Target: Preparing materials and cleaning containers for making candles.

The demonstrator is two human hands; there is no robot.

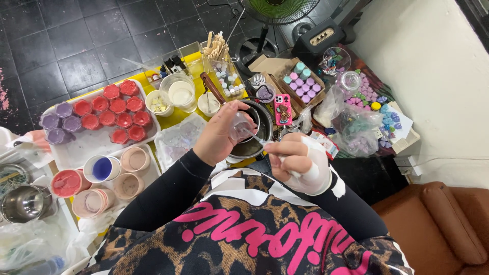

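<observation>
My left hand [220, 133] grips a small clear plastic cup [241, 126], tilted above a dark round pot [253, 145]. My right hand [299, 161], wrapped in white bandage over the fingers and palm, pinches a thin clear spoon or stick [259, 139] whose tip reaches into the cup. Both hands hover over the pot, close together at the near edge of the yellow table [173, 118]. Black sleeves cover both arms.
A white tray [76, 147] with red and purple filled cups lies left. Pink and blue cups [102, 168], a large clear cup [181, 91], wooden sticks [216, 46], a box of small pastel jars [304, 80], a phone [282, 109], plastic bags [356, 132], a metal bowl [23, 202], a brown armchair [438, 224].
</observation>
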